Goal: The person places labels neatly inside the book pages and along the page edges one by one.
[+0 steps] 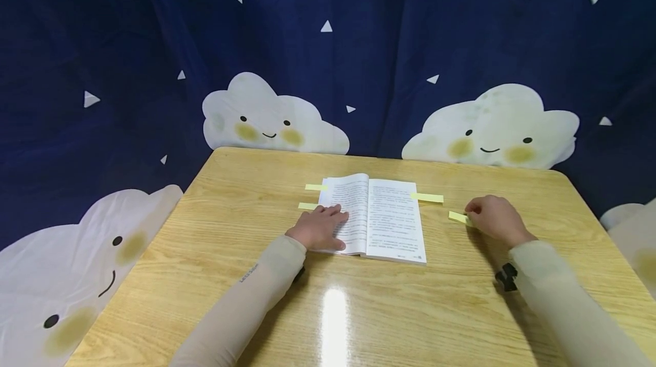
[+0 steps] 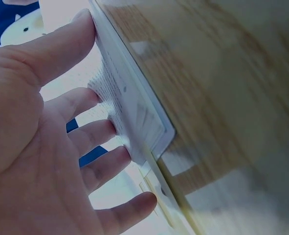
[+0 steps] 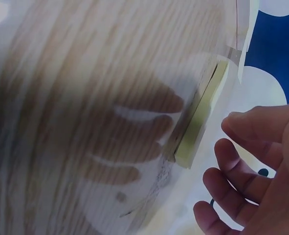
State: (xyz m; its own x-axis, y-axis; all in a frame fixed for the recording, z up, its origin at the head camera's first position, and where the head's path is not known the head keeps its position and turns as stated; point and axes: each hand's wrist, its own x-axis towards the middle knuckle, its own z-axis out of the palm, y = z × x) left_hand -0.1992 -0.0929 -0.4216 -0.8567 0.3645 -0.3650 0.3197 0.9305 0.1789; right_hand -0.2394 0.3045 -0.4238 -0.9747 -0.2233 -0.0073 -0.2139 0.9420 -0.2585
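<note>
Your left hand (image 1: 320, 229) lies spread on the open book (image 1: 393, 221), yellow tabs (image 1: 430, 198) jutting from both sides, your right hand (image 1: 494, 220), loosely bent, grasps nothing beside the sticky notes (image 1: 457, 217), and the table's (image 1: 246, 196) far edge meets the curtain (image 1: 379, 42)

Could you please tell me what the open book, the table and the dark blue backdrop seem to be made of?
The open book looks like matte white paper, with printed pages. The table shows wood grain and a bright reflection, so glossy wood or wood-look laminate. The dark blue backdrop is probably matte fabric, judging by its vertical folds.
</note>
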